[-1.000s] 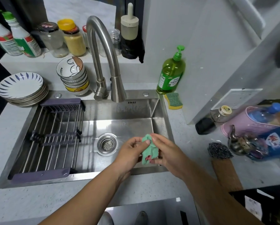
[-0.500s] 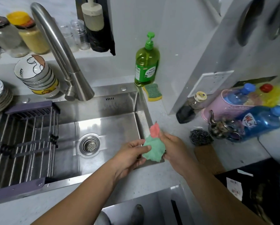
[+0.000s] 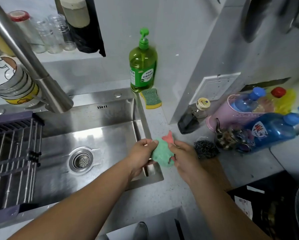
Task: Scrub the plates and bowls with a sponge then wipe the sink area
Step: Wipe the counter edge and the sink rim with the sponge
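- Spanning the left half of your view, the steel sink (image 3: 100, 129) shows a bare, shiny basin with a round strainer (image 3: 81, 160) in its floor.
- The grey speckled counter (image 3: 162, 196) runs along the front and right of the sink.
- The faucet (image 3: 32, 66) slants across the upper left; the frame cuts off its top.
- A purple-framed wire rack (image 3: 11, 153) sits over the sink's left part, and the left edge cuts it off.
- A stack of bowls (image 3: 11, 84) stands behind the sink, partly hidden by the faucet and cropped at the left edge.
- A green soap bottle (image 3: 142, 70) stands upright behind the sink's back right corner.
- Your left hand (image 3: 140, 155) has its fingers curled, pinching the cloth's left edge.
- Your right hand (image 3: 185, 156) grips the cloth's right side, with some of the fingertips hidden behind the fabric.
- The cloth (image 3: 162, 151) hangs crumpled between both hands over the sink's right rim, near the front corner. It is mint green, with a coral-pink part poking up at the top.
- A yellow sponge (image 3: 151, 98) with a green face lies flat just in front of the soap bottle.
- A dark scourer (image 3: 205, 148) lies on the counter just right of your right hand.
- The dark shapes hanging at the upper right are too blurred to make out.
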